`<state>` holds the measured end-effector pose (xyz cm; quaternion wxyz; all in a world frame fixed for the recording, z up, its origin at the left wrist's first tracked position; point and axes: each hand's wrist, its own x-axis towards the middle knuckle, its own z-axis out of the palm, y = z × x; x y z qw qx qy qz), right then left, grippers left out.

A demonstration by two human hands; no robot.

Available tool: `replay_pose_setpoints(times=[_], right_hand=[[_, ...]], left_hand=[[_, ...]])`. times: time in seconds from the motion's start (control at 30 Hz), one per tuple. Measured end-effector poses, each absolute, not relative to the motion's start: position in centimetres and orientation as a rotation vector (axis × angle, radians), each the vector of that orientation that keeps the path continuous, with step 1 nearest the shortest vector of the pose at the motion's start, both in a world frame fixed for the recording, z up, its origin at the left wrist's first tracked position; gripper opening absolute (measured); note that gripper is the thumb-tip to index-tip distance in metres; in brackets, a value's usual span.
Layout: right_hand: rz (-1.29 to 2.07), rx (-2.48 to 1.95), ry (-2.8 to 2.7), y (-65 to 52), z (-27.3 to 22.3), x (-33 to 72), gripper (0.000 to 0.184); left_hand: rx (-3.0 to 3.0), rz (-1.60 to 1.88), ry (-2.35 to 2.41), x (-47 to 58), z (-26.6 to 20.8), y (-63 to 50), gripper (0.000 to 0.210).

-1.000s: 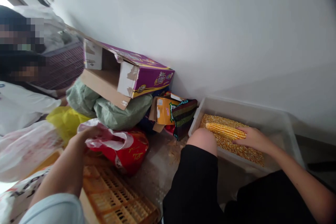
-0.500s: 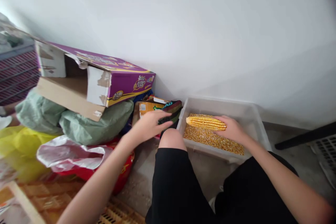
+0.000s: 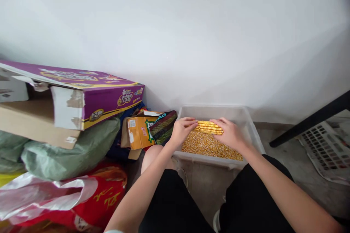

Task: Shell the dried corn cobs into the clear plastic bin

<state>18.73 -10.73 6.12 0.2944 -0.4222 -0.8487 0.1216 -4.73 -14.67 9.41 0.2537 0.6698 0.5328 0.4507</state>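
An ear of dried yellow corn [image 3: 209, 127] lies level between my two hands, above a translucent plastic bin [image 3: 253, 131]. My left hand [image 3: 182, 130] closes its fingers on the tip end of the ear. Around the other end my right hand [image 3: 228, 133] is wrapped, thumb towards me. Loose corn kernels [image 3: 207, 147] cover much of the bin's floor below the hands. Both ends of the ear are partly hidden by my fingers.
An open purple cardboard box [image 3: 112, 100] rests on green bags [image 3: 71, 149] at the left. Beside the bin are an orange carton [image 3: 139, 133] and a mesh bag [image 3: 164, 129]. A red bag [image 3: 106, 193] sits nearer me. A white plastic basket [image 3: 328, 153] stands right, behind a black bar [image 3: 308, 120].
My left hand has moved right from over the mesh bag and taken hold of the ear's tip. My right hand still holds the other end. The view has turned slightly right.
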Motion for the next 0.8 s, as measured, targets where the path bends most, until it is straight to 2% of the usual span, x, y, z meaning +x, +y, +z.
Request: replay_pose_setpoints(times=[0.17, 0.43, 0.57, 0.67, 0.8], right_hand=[[0.267, -1.112, -2.253, -10.7, 6.0, 18.2, 0.058], [0.18, -1.046, -2.346, -11.2, 6.5, 18.0, 0.061], [0.165, -1.0, -2.399, -11.5, 6.9, 17.9, 0.066], [0.169, -0.988, -2.421, -11.7, 6.9, 17.9, 0.067], [0.182, -0.983, -2.428, -11.8, 6.8, 18.0, 0.066]], left_hand=[[1.913, 1.335, 1.494, -4.4, 9.0, -14.9, 0.017], [1.523, 1.305, 1.522, -5.1, 8.8, -14.3, 0.021], [1.364, 1.069, 1.346, -5.8, 8.7, -13.5, 0.024], [1.389, 0.885, 1.389, -6.2, 8.1, -13.0, 0.03], [1.558, 0.963, 1.544, -6.1, 7.3, -12.8, 0.033]])
